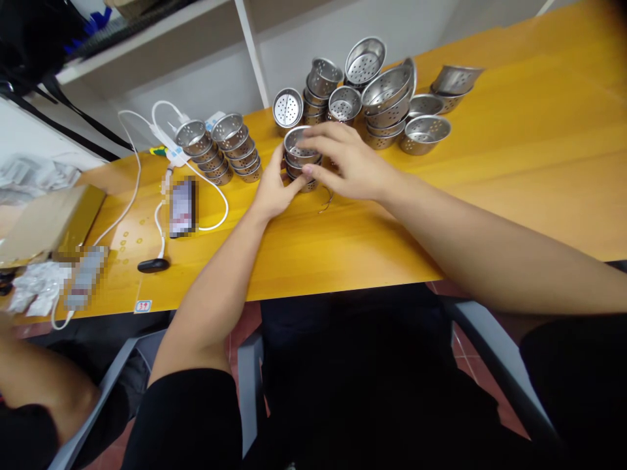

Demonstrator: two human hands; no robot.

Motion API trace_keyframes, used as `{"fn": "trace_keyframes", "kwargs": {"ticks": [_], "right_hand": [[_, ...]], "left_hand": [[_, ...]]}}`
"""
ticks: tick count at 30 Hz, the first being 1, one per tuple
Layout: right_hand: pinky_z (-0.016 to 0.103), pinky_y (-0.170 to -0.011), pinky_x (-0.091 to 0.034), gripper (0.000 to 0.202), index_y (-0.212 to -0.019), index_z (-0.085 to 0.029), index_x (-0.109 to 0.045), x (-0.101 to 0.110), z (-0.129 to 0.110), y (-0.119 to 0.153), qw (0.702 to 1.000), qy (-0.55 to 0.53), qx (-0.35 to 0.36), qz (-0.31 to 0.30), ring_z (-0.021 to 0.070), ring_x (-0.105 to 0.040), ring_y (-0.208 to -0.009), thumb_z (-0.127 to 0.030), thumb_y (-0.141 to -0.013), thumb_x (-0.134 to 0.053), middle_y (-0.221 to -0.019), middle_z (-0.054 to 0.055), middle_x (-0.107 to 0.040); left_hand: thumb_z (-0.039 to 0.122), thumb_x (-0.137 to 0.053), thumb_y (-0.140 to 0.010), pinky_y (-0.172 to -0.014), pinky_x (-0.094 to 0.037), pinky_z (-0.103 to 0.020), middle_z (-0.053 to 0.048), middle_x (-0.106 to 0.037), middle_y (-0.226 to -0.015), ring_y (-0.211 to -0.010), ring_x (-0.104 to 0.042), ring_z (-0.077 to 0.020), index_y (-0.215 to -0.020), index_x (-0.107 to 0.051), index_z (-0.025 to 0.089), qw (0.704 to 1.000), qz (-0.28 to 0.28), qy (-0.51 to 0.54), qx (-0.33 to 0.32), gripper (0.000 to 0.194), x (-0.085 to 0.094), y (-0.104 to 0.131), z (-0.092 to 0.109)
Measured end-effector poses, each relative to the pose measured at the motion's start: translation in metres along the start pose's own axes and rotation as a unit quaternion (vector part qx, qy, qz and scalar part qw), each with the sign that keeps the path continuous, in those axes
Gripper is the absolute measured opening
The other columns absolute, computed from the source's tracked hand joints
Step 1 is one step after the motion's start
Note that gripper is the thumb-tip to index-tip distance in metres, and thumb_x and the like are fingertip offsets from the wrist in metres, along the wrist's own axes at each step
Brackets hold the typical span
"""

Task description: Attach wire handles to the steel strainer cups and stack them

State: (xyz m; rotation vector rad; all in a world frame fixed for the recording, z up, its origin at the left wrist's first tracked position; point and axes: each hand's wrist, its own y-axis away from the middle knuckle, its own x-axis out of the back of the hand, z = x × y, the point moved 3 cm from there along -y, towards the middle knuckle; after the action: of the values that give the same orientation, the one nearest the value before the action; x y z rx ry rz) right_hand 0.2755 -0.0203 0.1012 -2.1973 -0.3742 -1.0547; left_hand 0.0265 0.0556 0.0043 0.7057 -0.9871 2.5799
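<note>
A short stack of perforated metal cups (300, 154) stands upright on the table in front of me. My left hand (275, 186) is wrapped round its left and near side, thumb across the front. Over the stack's right side is my right hand (350, 160), fingers stretched across the top cup's mouth and thumb apart, near the rim below. Slightly blurred, it shows no clear grip on the cup. Under it lies a thin bent wire piece (327, 201). Behind are more stacked cups (316, 98) and a single upturned-mouth cup (425, 134).
Two leaning cup stacks (203, 153) stand at left, beside white cables (226, 202) and a phone (182, 207). Farther left are a cardboard box (53, 222) and another blurred-out device (87, 277). Another person's arm (44, 378) shows at lower left. The wooden table (343, 251) ends just before me.
</note>
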Motion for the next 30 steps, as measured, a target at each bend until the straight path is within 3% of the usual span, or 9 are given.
{"fn": "trace_keyframes", "kwargs": {"ticks": [3,6,12,15,19,22,25,28,30], "right_hand": [[0.08,-0.135,-0.062,0.077,-0.186,-0.049,-0.07,0.019,0.007,0.006,0.998,-0.007,-0.036,0.059,0.054,-0.063,-0.173,-0.092,-0.122,-0.062,-0.185,0.011,-0.075],[0.073,-0.132,-0.064,0.061,-0.165,-0.038,-0.081,0.037,0.026,0.012,0.991,-0.01,-0.072,0.108,0.0473,-0.075,-0.145,-0.081,-0.13,-0.055,-0.181,0.017,-0.074],[0.076,-0.122,-0.065,0.044,-0.128,-0.028,-0.09,0.028,0.073,0.014,0.994,0.059,-0.096,0.017,0.0487,-0.08,-0.125,-0.069,-0.12,-0.078,-0.136,0.022,-0.089],[0.072,-0.109,-0.069,0.039,-0.117,-0.026,-0.087,0.014,0.086,0.014,0.993,0.07,-0.093,-0.015,0.046,-0.083,-0.112,-0.065,-0.113,-0.087,-0.122,0.021,-0.09],[0.063,-0.095,-0.068,0.032,-0.102,-0.025,-0.081,0.001,0.091,0.014,0.988,0.093,-0.101,-0.064,0.0414,-0.081,-0.097,-0.055,-0.111,-0.089,-0.099,0.018,-0.087],[0.07,-0.104,-0.069,0.035,-0.11,-0.025,-0.085,0.007,0.078,0.013,0.99,0.086,-0.104,-0.033,0.0461,-0.085,-0.11,-0.059,-0.119,-0.08,-0.116,0.022,-0.091],[0.078,-0.121,-0.069,0.042,-0.129,-0.038,-0.089,0.025,0.051,0.015,0.994,0.039,-0.089,0.053,0.0494,-0.083,-0.131,-0.075,-0.123,-0.071,-0.151,0.016,-0.091],[0.078,-0.125,-0.07,0.047,-0.146,-0.05,-0.087,0.042,0.02,0.02,0.991,-0.014,-0.073,0.112,0.049,-0.079,-0.143,-0.084,-0.123,-0.065,-0.185,0.002,-0.077],[0.078,-0.128,-0.069,0.05,-0.148,-0.047,-0.086,0.046,0.002,0.023,0.991,-0.033,-0.049,0.12,0.0498,-0.078,-0.148,-0.084,-0.125,-0.061,-0.195,0.001,-0.069]], "left_hand": [[0.093,-0.087,-0.111,-0.145,-0.068,-0.064,-0.021,-0.061,-0.196,-0.182,-0.07,-0.0428,-0.196,-0.041,0.042,0.999,0.037,-0.014,0.013,0.109,0.002,0.004,-0.008],[0.089,-0.093,-0.109,-0.142,-0.069,-0.067,-0.023,-0.052,-0.197,-0.181,-0.066,-0.0456,-0.197,-0.035,0.044,0.995,0.088,-0.03,0.02,0.115,0.007,0.007,-0.024],[0.074,-0.09,-0.117,-0.137,-0.071,-0.073,-0.019,-0.058,-0.167,-0.15,-0.073,-0.0409,-0.181,-0.051,0.038,0.983,0.177,-0.023,0.045,0.083,0.014,0.007,-0.043],[0.083,-0.082,-0.119,-0.129,-0.075,-0.066,-0.015,-0.061,-0.154,-0.134,-0.076,-0.0336,-0.165,-0.06,0.035,0.978,0.199,-0.047,0.025,0.07,0.021,0.005,-0.034],[0.091,-0.068,-0.122,-0.104,-0.076,-0.049,-0.008,-0.067,-0.126,-0.101,-0.073,-0.0228,-0.146,-0.069,0.034,0.983,0.177,-0.037,-0.043,0.062,0.026,0.004,0.001],[0.081,-0.072,-0.123,-0.086,-0.069,-0.039,-0.002,-0.069,-0.104,-0.083,-0.065,-0.0177,-0.13,-0.074,0.032,0.992,0.109,-0.04,-0.049,0.049,0.021,0.007,0.034],[0.071,-0.075,-0.121,-0.078,-0.063,-0.035,-0.002,-0.076,-0.104,-0.078,-0.062,-0.0156,-0.125,-0.077,0.029,0.997,0.064,-0.04,-0.034,0.042,0.014,0.01,0.055],[0.079,-0.074,-0.121,-0.076,-0.063,-0.035,-0.005,-0.082,-0.115,-0.077,-0.067,-0.0143,-0.136,-0.077,0.031,0.997,0.062,-0.032,-0.031,0.051,0.012,0.011,0.057],[0.091,-0.071,-0.119,-0.081,-0.068,-0.036,-0.007,-0.084,-0.129,-0.081,-0.074,-0.0146,-0.15,-0.072,0.033,0.997,0.068,-0.027,-0.033,0.066,0.012,0.011,0.051]]}}
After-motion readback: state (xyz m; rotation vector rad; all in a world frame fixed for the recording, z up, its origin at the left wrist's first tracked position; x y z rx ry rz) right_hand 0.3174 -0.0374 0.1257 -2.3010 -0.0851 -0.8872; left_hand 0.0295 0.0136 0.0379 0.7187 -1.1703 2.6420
